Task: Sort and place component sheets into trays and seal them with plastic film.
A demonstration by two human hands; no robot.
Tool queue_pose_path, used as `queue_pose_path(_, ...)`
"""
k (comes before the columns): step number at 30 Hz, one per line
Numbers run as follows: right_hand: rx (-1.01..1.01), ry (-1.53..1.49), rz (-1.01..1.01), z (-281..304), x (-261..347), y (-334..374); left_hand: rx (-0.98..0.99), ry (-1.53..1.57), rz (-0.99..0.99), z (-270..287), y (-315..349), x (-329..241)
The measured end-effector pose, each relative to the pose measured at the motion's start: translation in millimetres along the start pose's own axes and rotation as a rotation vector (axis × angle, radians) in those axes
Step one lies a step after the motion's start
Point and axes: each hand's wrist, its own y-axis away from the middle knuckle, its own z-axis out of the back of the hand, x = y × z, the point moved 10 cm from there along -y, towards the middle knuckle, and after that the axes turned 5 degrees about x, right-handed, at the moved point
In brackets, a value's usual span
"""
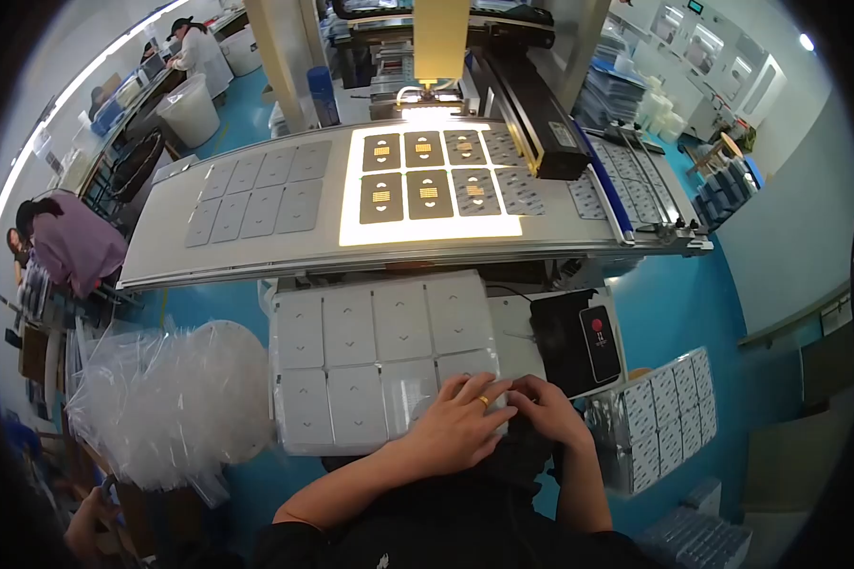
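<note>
In front of me lies a stack of grey card-like panels [337,327], divided into rectangular sections with small marks, with a glossy clear film over part of it. My left hand [463,417], wearing a gold-coloured ring, rests over the stack's near right part with its fingers spread and bent. Beside it, at the stack's right edge, my right hand [548,410] has its fingers drawn together in a pinch. Whatever lies between those fingertips is too small or hidden to make out. The two hands' fingertips nearly meet.
Beyond the stack, a machine conveyor [256,261] carries panels under a bright light and a black machine arm [541,123]. Clear plastic bags [161,408] heap at left. A phone [600,343] lies at right, near a patterned panel stack [659,422]. Another person's hand [90,522] shows lower left.
</note>
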Motion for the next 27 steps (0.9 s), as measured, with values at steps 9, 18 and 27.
queue_pose_path(9, 0.025, -0.041, 0.06, -13.3, -23.5, -5.6, -0.087, -0.061, 0.03, -10.8, 5.1, 3.7)
queue_pose_path(18, 0.099, -0.056, 0.056, -22.8, -15.2, -13.0, -0.172, -0.028, -0.004, -6.3, 14.3, 1.3)
queue_pose_path(27, 0.084, -0.107, 0.072, -25.2, -6.3, -11.2, -0.208, 0.047, -0.062, -10.5, 12.7, -0.2)
